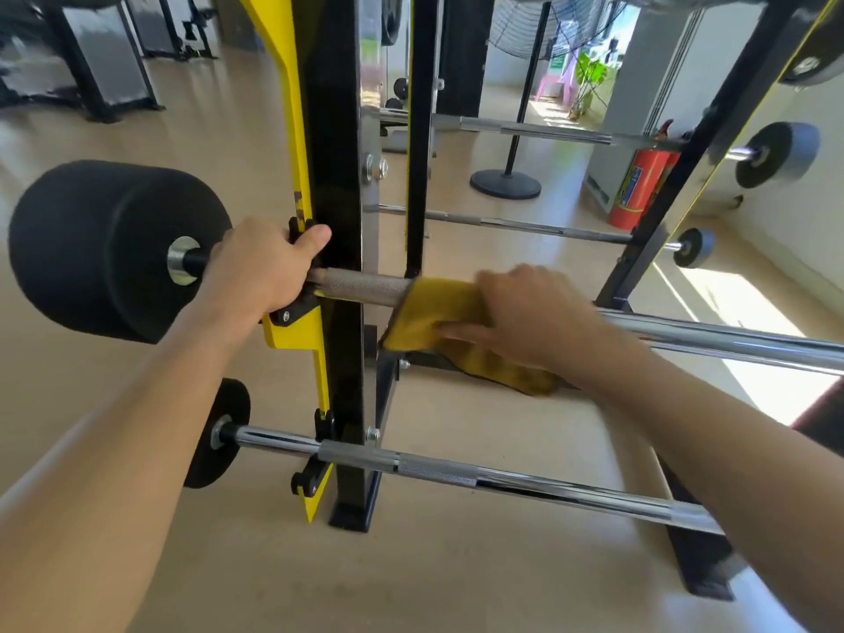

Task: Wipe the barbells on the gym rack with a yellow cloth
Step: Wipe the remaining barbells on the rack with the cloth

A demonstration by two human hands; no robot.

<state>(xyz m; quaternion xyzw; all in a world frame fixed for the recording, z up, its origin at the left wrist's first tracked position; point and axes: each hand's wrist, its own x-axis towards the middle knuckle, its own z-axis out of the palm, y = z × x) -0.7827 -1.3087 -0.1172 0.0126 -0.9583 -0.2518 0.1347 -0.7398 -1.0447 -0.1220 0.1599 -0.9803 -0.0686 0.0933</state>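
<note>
Fingers (315, 237): left ones curled tight round the barbell, thumb lying across the black rack post; right ones wrapped over the cloth and pressed together, one finger stretched flat along the fabric.
Big black weight (109, 249): far left, on the end of the gripped bar, outside the upright.
Left hand (262, 267): closed on the bar between the weight and the hook.
Gym rack (338, 175): black and yellow upright, hooks carrying the bars; second black leg far right.
Upper barbell (361, 287): lying across the rack, knurled section bare between the two hands, chrome shaft running off right.
Yellow cloth (434, 312): draped over the upper bar just right of the upright, loose end hanging below.
Right hand (530, 312): clamped on the cloth atop the bar, slightly blurred.
Lower barbell (456, 470): resting on the lower hooks, small black plate at its left end, untouched.
Red extinguisher (639, 189): on the floor behind, right of centre.
Far bars (525, 226): racked behind, small grey weights on right ends.
</note>
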